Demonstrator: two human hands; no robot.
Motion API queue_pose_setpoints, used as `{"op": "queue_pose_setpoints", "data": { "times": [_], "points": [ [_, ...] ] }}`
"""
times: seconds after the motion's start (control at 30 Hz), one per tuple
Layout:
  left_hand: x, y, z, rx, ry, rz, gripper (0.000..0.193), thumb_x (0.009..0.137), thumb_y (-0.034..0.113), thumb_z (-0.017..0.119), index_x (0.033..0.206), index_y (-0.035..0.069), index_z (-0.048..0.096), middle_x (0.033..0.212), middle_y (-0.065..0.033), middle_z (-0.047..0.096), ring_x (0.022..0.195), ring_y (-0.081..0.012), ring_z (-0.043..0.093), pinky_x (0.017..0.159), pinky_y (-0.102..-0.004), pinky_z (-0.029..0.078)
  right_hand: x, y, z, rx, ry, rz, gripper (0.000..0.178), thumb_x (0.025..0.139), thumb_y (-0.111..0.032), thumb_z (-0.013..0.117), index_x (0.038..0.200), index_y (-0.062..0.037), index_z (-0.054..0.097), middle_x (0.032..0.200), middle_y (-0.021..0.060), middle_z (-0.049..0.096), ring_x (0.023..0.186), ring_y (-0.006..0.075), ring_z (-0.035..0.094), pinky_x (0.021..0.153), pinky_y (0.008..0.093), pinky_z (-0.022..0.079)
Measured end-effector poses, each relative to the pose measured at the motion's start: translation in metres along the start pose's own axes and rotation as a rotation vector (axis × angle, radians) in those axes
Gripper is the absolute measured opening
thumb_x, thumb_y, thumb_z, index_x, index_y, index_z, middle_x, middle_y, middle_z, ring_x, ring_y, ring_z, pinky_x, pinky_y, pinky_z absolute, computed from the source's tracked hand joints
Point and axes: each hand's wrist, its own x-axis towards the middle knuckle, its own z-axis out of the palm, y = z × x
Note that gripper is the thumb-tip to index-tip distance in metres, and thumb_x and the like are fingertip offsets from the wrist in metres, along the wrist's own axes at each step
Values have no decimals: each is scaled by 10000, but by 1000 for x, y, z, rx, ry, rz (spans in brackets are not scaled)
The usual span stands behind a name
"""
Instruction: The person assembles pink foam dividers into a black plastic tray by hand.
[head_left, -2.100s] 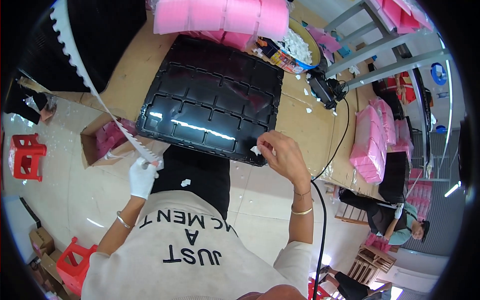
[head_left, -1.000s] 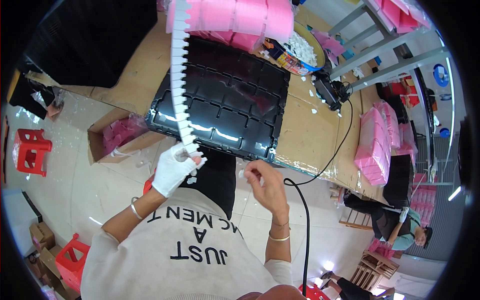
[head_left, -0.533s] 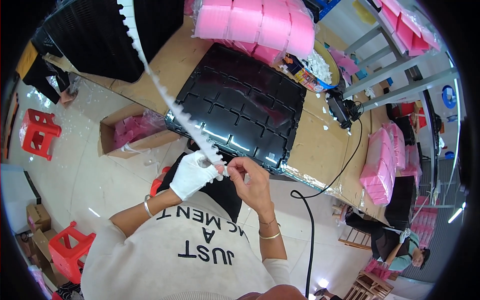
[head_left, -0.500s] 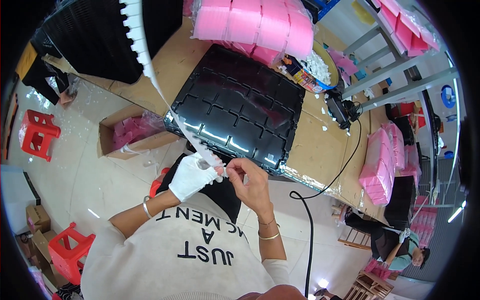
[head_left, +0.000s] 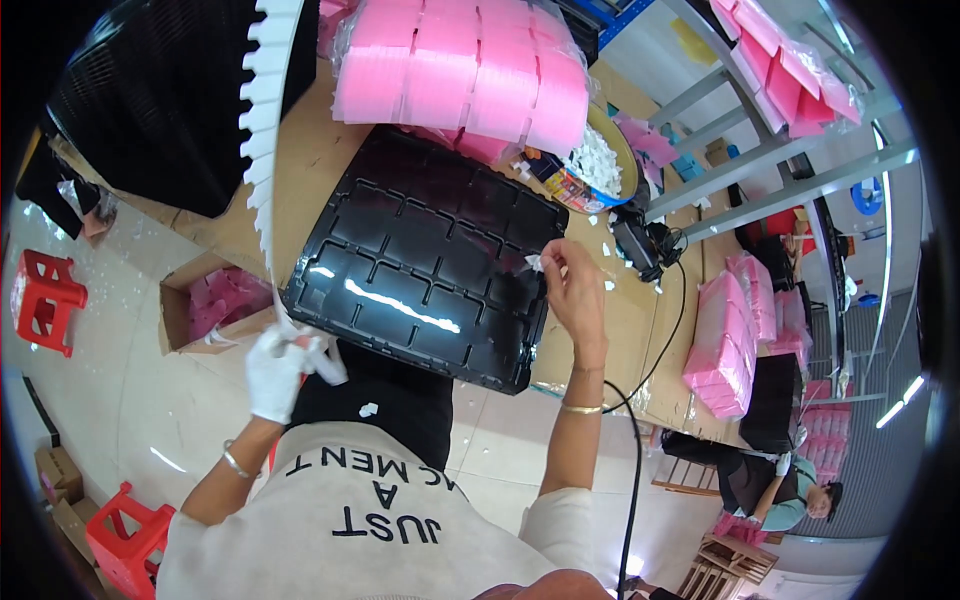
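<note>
My left hand (head_left: 272, 372), in a white glove, grips the lower end of a long white strip (head_left: 262, 140) with a toothed edge. The strip runs up past the top rim of the view, and its loose end hangs near my lap. A small white piece (head_left: 534, 263) is pinched between the thumb and fingers of my bare right hand (head_left: 576, 300). That hand is over the right side of a shiny black plastic tray (head_left: 415, 262) moulded with rows of compartments. Whether the piece touches the tray I cannot tell. Another white scrap (head_left: 369, 410) lies on my black trousers.
Behind the tray sits a wrapped bundle of pink foam sheets (head_left: 460, 70). A tub (head_left: 628, 165) of white scraps and a black device (head_left: 636, 245) with a cable are at right. A pink-filled carton (head_left: 175, 320) and red stool (head_left: 50, 300) stand left; a co-worker (head_left: 800, 495) is far right.
My hands have parted: the right has gone up and right over the tray with a small white piece, the left down and left with the strip. My view has shifted somewhat.
</note>
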Motion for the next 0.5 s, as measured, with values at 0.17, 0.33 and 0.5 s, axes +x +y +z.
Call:
{"op": "queue_pose_setpoints", "data": {
  "times": [0.17, 0.33, 0.5],
  "points": [
    [48, -64, -88, 142, 249, 124, 63, 955, 42, 706, 991, 0, 675, 814, -1, 605, 691, -75, 547, 614, -246, 451, 52, 46, 3, -363, -55, -90, 25, 900, -69, 651, 925, -69, 649, 891, 166, 674, 847, 396, 658, 716, 489, 512],
    [68, -66, -109, 208, 350, 61, 40, 966, 43, 690, 962, 4, 682, 804, 12, 587, 678, -73, 504, 618, -253, 408, 82, 71, 21, -466, -103, -95, 38, 879, -96, 676, 903, -74, 656, 876, 165, 669, 847, 395, 666, 725, 496, 522],
    [77, -54, -96, 207, 380, 0, 81, 971, 60, 698, 1018, -6, 705, 839, 2, 625, 679, -74, 519, 622, -247, 413, 94, 92, 36, -512, -117, -204, 65, 848, -99, 694, 885, -63, 655, 864, 159, 663, 805, 379, 669, 711, 490, 525]
  ]
}}
